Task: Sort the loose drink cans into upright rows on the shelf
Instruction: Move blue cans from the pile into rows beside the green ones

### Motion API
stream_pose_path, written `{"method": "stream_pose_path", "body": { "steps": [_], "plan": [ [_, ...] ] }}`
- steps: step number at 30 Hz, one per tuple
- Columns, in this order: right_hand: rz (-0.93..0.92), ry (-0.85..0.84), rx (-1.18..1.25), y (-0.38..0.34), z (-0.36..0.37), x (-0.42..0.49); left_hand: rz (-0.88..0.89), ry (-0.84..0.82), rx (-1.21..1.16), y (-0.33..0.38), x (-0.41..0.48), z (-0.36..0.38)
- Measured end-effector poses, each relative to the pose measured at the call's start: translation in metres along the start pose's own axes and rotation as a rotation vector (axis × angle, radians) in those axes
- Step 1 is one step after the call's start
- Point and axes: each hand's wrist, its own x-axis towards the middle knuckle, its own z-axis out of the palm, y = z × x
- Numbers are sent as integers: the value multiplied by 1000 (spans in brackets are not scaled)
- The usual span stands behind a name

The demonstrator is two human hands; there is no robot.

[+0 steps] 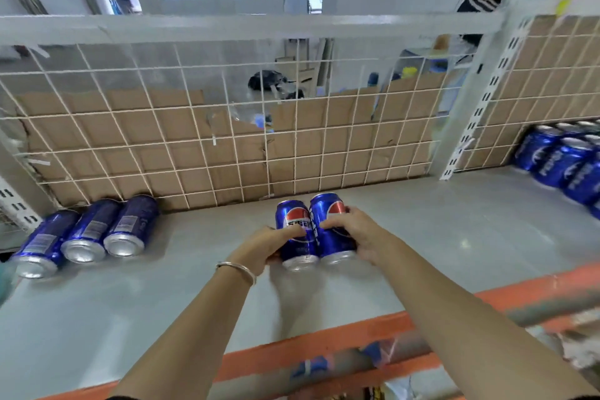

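My left hand (pixel 269 247), fingers curled round the left can (pixel 290 216); my right hand (pixel 357 234) likewise round the touching right can (pixel 326 208), near the wire grid (pixel 207 140).

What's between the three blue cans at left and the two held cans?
Bare grey shelf, then the left hand gripping the nearer held can; head view.

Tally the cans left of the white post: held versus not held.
Held cans: 2
Loose cans: 3
Total: 5
The cans right of the post run off frame, so they are not counted.
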Motion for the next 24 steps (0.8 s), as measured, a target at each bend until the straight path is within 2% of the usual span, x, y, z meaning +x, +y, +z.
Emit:
{"method": "stream_pose_path", "body": {
  "steps": [6, 14, 18, 24],
  "plan": [
    [-95, 108, 42, 4, -132, -56, 67, -135, -8, 14, -3, 127],
    [-156, 305, 112, -4, -297, -117, 117, -236, -71, 45, -22, 305],
    [-155, 365, 112, -4, -358, -130, 140, -252, -57, 60, -29, 364],
    [-178, 367, 81, -10, -411, -117, 154, -224, -43, 76, -18, 415]
  ]
}}
